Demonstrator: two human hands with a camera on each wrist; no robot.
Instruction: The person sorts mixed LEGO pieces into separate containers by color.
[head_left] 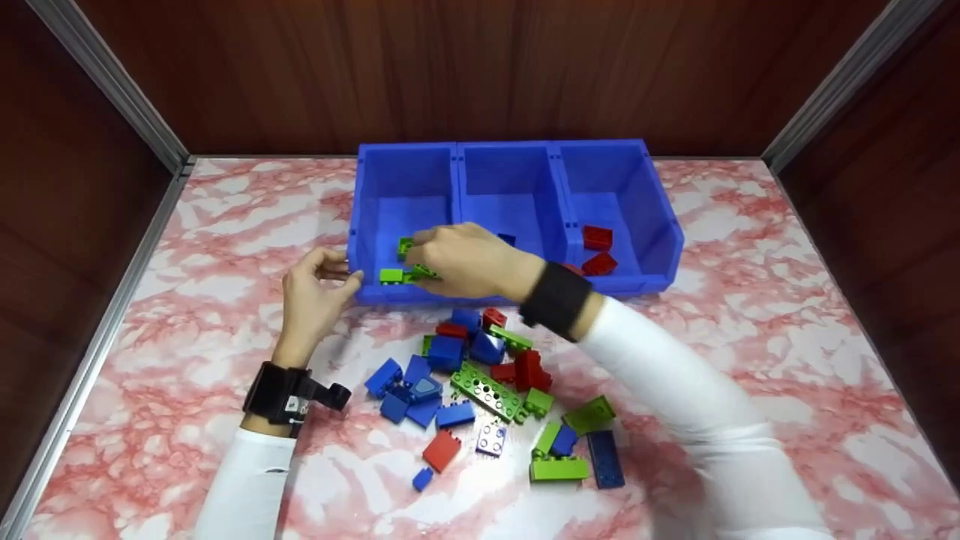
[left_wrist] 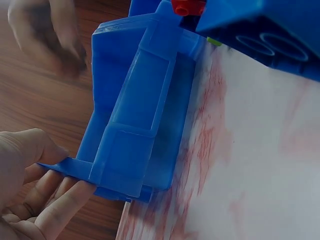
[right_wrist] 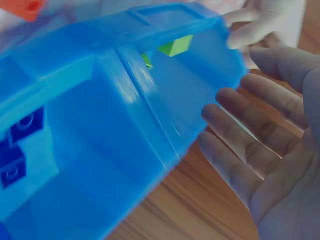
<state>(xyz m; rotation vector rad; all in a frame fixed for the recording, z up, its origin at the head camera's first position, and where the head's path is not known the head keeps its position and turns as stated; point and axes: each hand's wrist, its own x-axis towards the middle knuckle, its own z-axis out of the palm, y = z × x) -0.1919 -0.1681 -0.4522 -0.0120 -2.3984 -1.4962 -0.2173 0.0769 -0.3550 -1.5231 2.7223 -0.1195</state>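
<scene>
A blue three-compartment bin (head_left: 517, 289) stands at the back. My left hand (head_left: 315, 296) grips its left wall, and in the left wrist view the thumb lies above the rim with fingers below. Over the left compartment is my right hand (head_left: 472, 261). In the right wrist view its fingers (right_wrist: 255, 145) are spread and hold nothing. Green bricks (head_left: 391, 276) lie in the left compartment, partly hidden by that hand. A dark blue brick (head_left: 506, 239) shows in the middle compartment, and red bricks (head_left: 598, 238) lie in the right one.
In front of the bin lies a loose pile of blue bricks (head_left: 446, 352), red bricks (head_left: 529, 371) and green bricks (head_left: 487, 391). A white-topped brick (head_left: 491, 439) is nearer me. Wood-patterned panels (head_left: 487, 67) enclose the marbled table (head_left: 225, 300) at the back and sides.
</scene>
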